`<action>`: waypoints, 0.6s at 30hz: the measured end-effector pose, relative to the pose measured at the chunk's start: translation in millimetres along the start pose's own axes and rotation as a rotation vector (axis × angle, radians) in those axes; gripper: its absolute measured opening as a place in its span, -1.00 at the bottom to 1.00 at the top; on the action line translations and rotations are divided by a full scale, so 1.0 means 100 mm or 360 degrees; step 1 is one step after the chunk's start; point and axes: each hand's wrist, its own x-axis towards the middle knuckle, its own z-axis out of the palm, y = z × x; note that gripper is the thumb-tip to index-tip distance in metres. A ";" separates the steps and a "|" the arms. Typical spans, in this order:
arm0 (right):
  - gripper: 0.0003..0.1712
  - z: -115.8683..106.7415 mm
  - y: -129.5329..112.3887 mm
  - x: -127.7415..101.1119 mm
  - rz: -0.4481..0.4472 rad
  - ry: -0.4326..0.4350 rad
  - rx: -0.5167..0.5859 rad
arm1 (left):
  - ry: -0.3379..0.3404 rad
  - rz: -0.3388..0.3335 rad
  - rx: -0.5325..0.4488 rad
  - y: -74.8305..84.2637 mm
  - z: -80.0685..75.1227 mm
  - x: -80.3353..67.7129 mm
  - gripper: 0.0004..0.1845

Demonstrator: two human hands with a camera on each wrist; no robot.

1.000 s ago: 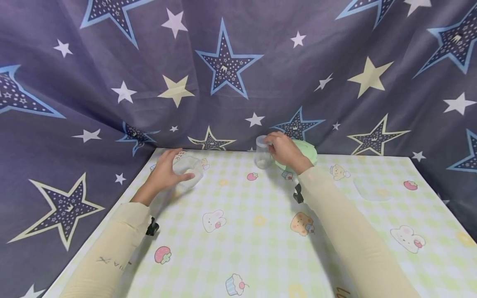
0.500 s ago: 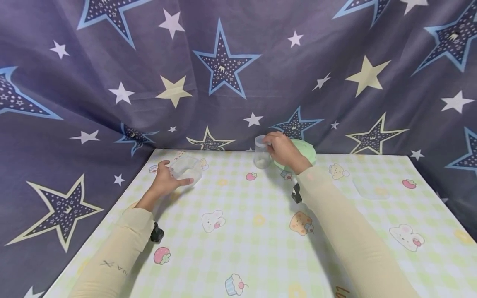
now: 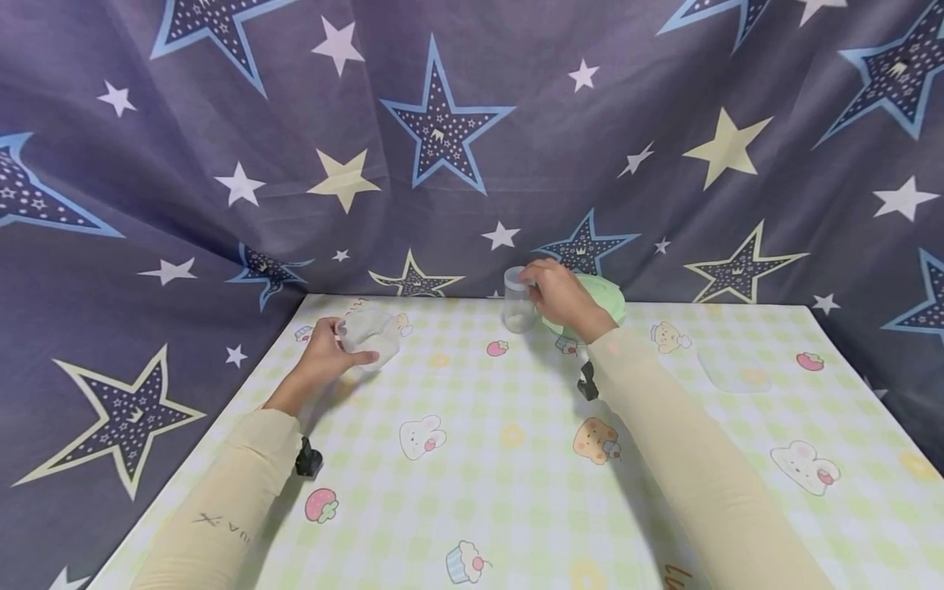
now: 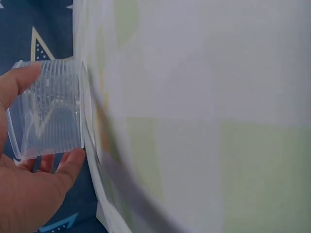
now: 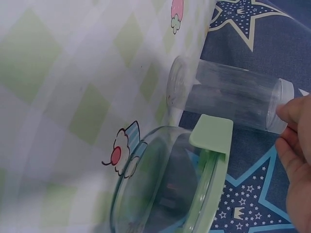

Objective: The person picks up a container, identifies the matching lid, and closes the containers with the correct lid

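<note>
My left hand [image 3: 324, 354] grips a clear ribbed plastic cup [image 3: 367, 331] at the table's far left; in the left wrist view the cup [image 4: 48, 109] sits between thumb and fingers [image 4: 70, 165], just off the tablecloth. My right hand [image 3: 556, 295] holds the rim of an upright clear cylindrical jar [image 3: 518, 301] at the back middle of the table. In the right wrist view the jar [image 5: 228, 96] stands beside a glass bowl with a green lid [image 5: 170, 189], and my fingertips [image 5: 296, 111] touch the jar's rim.
The table [image 3: 516, 492] wears a green checked cloth with cartoon prints. The green-lidded bowl [image 3: 608, 299] sits behind my right wrist. A flat clear lid [image 3: 733, 373] lies at the right. Dark blue star-print fabric [image 3: 442, 139] hangs behind and drapes the left side.
My left hand has lifted and turned the ribbed cup slightly, drawing it a little toward the table's left edge. The right hand and jar have barely moved.
</note>
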 end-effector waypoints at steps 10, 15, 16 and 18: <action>-0.70 -0.05 -0.04 0.04 0.0015 -0.0109 -0.0076 | -0.0028 0.0075 0.0045 0.12 0.02 0.03 0.15; -0.68 -0.08 -0.06 0.06 -0.0009 -0.0146 -0.0146 | -0.0041 0.0121 0.0028 0.21 0.07 0.03 0.10; -0.68 -0.08 -0.06 0.06 -0.0013 -0.0153 -0.0162 | -0.0041 0.0123 0.0025 0.22 0.08 0.03 0.09; -0.68 -0.08 -0.07 0.05 0.0001 -0.0172 -0.0194 | -0.0054 0.0144 0.0026 0.24 0.12 0.02 0.06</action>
